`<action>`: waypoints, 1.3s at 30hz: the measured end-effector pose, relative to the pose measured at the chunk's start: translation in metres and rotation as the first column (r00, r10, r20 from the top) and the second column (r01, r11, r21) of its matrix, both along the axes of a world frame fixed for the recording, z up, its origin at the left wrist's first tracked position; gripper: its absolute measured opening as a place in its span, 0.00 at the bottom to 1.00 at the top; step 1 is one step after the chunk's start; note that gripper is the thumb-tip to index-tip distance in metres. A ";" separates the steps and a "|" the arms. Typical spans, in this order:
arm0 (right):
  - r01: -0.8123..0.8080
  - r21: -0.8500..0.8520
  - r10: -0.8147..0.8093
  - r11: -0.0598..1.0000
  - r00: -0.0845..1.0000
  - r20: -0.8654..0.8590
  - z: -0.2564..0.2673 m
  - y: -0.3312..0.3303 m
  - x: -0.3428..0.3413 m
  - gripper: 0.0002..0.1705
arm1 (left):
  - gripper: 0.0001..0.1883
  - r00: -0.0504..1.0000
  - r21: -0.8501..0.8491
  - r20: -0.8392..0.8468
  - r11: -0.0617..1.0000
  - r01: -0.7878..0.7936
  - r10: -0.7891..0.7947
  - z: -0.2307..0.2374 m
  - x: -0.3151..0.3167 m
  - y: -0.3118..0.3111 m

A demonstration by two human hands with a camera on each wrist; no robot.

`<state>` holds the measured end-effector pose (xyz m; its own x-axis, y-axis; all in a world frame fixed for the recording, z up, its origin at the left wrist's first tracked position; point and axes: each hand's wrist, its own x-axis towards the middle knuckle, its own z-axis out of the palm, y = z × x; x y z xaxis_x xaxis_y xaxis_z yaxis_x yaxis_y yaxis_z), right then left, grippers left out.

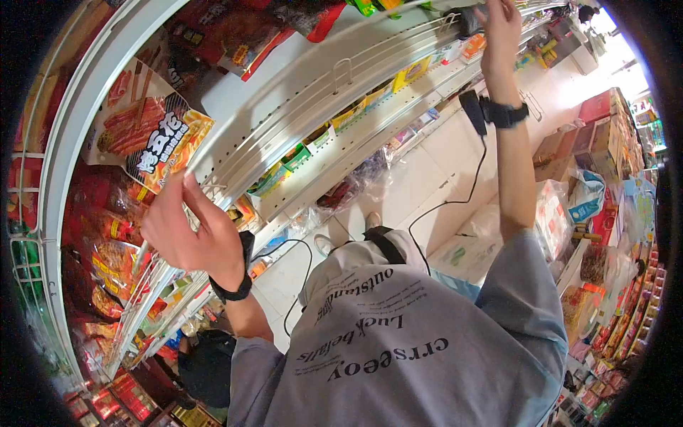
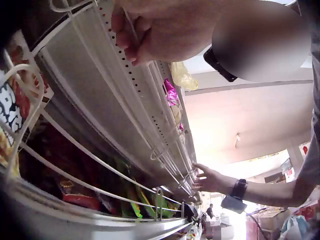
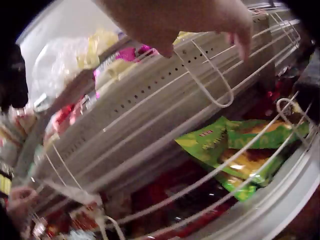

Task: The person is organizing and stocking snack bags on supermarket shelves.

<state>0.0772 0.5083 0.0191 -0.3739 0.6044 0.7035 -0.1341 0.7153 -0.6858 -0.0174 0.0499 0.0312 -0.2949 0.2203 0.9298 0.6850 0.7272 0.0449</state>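
In the head view my left hand (image 1: 196,228) pinches a thin wire rail beside a printed snack pack (image 1: 153,135). The left wrist view shows this hand (image 2: 167,30) from close up, its fingers curled at the rail and the pack (image 2: 15,107) standing apart from them. My right hand (image 1: 501,35) is raised at the far end of the same shelf. Seen from the right wrist, that hand (image 3: 190,22) bends its fingers over the wire rail near a wire loop (image 3: 220,102); part of the contact is hidden.
Green packs (image 3: 215,145) lie behind the lower wires. Lower shelves hold bags and yellow packs (image 1: 413,71). Cartons (image 1: 587,149) stand on the right, with tiled floor (image 1: 427,171) between them and the shelves. A dark-haired head (image 1: 206,366) is at the lower left.
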 end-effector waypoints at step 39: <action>-0.790 -0.588 0.183 0.172 0.613 -0.769 -0.174 -0.066 0.218 0.22 | 0.23 0.841 -0.243 0.511 0.909 0.339 -0.177 -0.177 0.083 0.019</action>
<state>0.2954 0.4422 -0.1549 -0.6890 0.7167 0.1075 -0.6644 -0.5653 -0.4890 0.0659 0.0690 -0.1461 -0.5650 0.6033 0.5628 0.8037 0.5568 0.2100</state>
